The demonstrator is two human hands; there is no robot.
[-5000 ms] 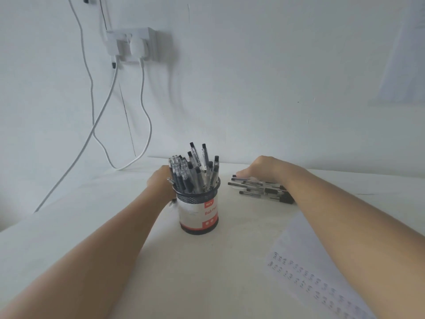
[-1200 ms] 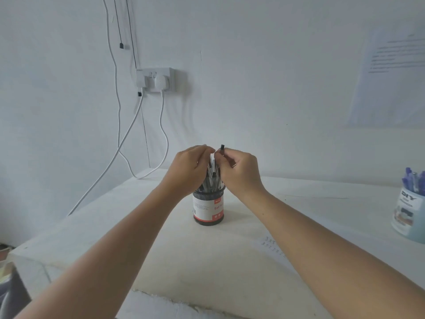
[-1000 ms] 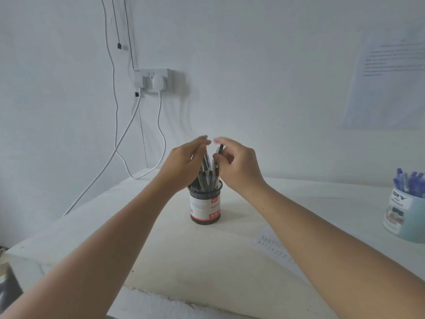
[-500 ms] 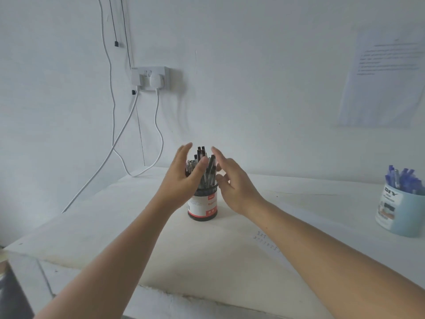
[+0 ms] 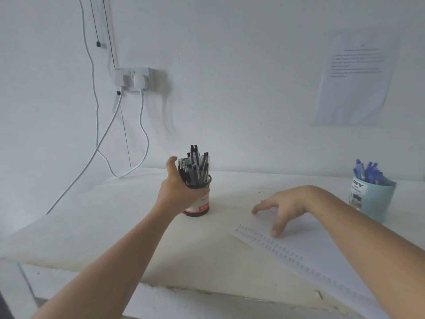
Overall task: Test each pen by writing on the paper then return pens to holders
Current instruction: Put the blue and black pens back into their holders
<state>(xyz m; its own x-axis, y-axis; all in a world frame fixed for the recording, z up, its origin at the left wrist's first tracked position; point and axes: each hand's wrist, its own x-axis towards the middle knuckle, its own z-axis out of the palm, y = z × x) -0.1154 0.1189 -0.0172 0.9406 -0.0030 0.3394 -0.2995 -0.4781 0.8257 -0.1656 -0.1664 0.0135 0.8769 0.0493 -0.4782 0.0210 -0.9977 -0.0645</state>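
1. White wall with a socket (image 5: 134, 79); white cables (image 5: 142, 107) hang to the pale, matte counter (image 5: 103, 222).
2. Left grip (image 5: 178, 192) curls round the round black mesh holder (image 5: 202, 206), whose red-and-white label is unreadable. Black pens (image 5: 194, 166) stand inside.
3. Right grip (image 5: 284, 206), spread wide and holding nothing, has its fingertips on the paper (image 5: 305, 247), which bears rows of handwritten marks.
4. Light-blue cup (image 5: 370, 199) labelled "DIY" holds blue pens (image 5: 368, 171). The wall sheet (image 5: 354, 81) has print too small to read.

left hand (image 5: 178, 192): bare, thumb and back of the hand in view
right hand (image 5: 287, 202): bare, fingers and thumb in view
left forearm (image 5: 119, 261): bare, reaches the lower frame edge
right forearm (image 5: 368, 245): bare, reaches the right frame edge
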